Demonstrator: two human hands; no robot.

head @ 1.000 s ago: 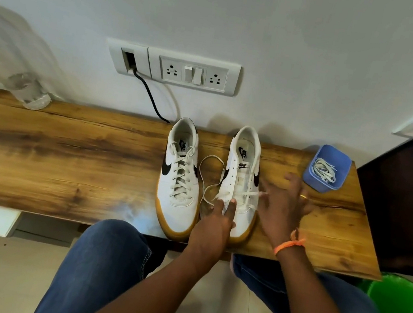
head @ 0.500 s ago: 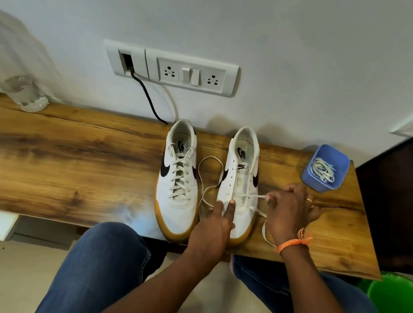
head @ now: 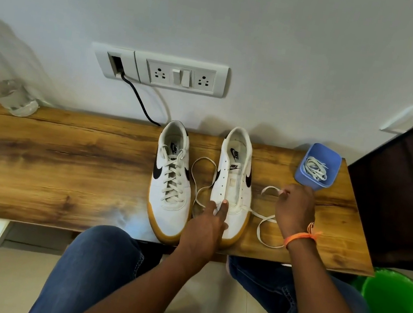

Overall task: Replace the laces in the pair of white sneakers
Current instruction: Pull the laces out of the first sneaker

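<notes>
Pretty bright, even light all over. Soft shadows fall on the wall (head: 271,45) behind the sneakers (head: 233,185), toward 12 o'clock. Pale glare on the worktop (head: 64,161) near its front edge. Wide-angle warp bends the edges; the bottle (head: 5,73) at 9 o'clock is smeared

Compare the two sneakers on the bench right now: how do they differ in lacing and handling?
The left sneaker is fully laced and untouched; the right sneaker has bare upper eyelets, its lace running only through the lowest holes and trailing loose on both sides. The left hand presses the right sneaker's toe while the right hand pinches its lace. Both are white with black swooshes and gum soles, toes toward the person.
</notes>
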